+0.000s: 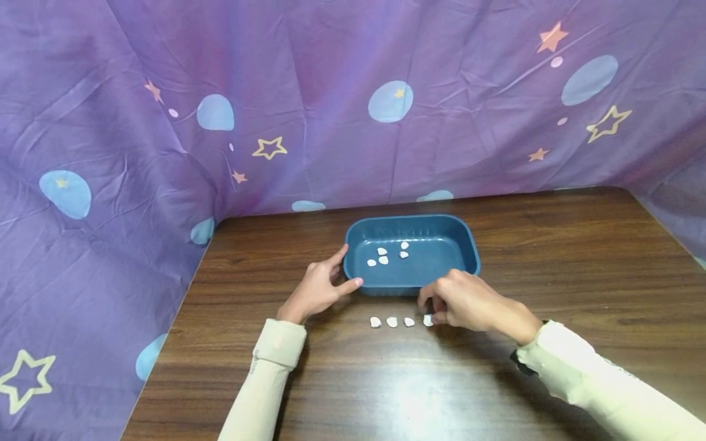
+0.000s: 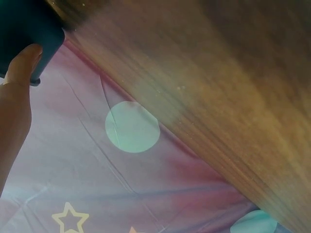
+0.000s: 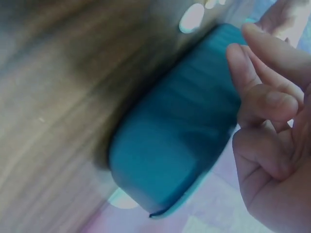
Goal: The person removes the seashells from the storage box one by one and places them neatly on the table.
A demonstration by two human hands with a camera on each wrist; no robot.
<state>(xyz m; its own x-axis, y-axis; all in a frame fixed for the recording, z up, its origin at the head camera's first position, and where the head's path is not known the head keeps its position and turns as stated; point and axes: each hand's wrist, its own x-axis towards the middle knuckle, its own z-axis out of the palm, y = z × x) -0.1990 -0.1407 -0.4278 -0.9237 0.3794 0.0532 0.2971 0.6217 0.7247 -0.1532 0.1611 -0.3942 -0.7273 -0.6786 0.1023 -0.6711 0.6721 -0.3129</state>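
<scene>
A blue plastic tray [image 1: 410, 278] sits near the back of the table, with several small white pebble-like pieces [image 1: 383, 260] inside on its left. My left hand [image 1: 320, 288] rests against the tray's left end, thumb and fingers spread along the rim; in the left wrist view its thumb [image 2: 24, 63] lies on the tray wall. In front of the tray, more white pieces form a short row. My right hand [image 1: 466, 300] is at the row's right end, its thumb overlapping the last piece [image 1: 428, 320]. The right wrist view shows a gap between thumb and forefinger, and a white piece [image 3: 192, 18] apart from them on the table.
The wooden table [image 1: 331, 398] has a bright glare spot at the front. Behind it hangs a purple cloth [image 1: 331, 61] printed with stars and blue shapes, also falling along the left side. A dark band [image 1: 523, 362] shows at the right cuff.
</scene>
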